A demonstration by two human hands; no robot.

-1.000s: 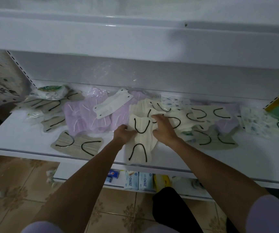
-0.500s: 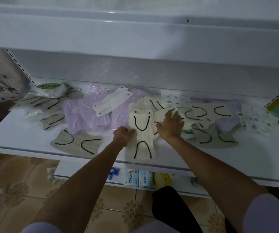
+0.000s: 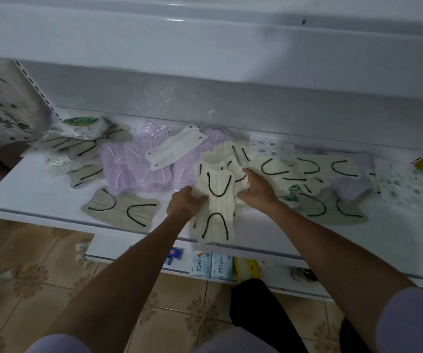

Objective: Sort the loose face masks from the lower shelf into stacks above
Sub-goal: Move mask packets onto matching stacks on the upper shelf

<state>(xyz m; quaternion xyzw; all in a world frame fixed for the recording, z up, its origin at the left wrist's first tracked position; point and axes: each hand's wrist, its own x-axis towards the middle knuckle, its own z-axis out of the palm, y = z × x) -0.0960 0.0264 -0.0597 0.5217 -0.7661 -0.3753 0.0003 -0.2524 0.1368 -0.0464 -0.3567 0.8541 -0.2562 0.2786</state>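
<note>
Since half a second ago my right hand (image 3: pixel 257 191) has drawn back from the spread masks at 1 o'clock, and its fingers now curl on the right edge of the cream mask stack (image 3: pixel 215 197). My left hand (image 3: pixel 183 206) grips the left edge. The stack overhangs the front lip of the white shelf (image 3: pixel 27 192), with lilac masks (image 3: pixel 129 169) at its 10 o'clock.

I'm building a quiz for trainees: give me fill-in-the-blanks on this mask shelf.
The left hand holds a cream mask with ____ ear loops.
The white mask lies on masks coloured ____.
The boxes on the shelf below read ____.
Missing words: black; purple; ZERO.
</note>
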